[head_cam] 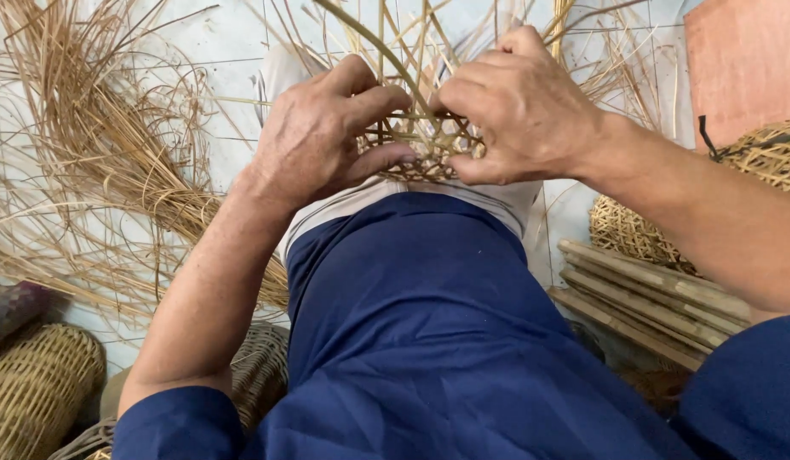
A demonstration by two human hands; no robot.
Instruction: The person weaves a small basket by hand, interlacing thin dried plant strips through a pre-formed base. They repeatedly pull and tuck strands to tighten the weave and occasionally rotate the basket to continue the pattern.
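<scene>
1. Left hand point(322, 136) pinches thin strips of the woven piece point(425, 140), thumb underneath.
2. Right hand point(514, 106) clenched on the same weave, just beside the left.
3. Weave rests on the knee, between both grips.
4. Loose strips point(97, 162) lie left of the grips.

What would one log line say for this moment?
left hand: pinching strips | right hand: pinching strips | woven piece: on knee | loose strips: floor, left

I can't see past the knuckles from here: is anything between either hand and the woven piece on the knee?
Nothing visible. The left hand and right hand both grip the woven strip piece directly, fingers pinching its strands. The loose strips on the floor lie off to the left, and the finished basket sits apart, lower left.
</scene>
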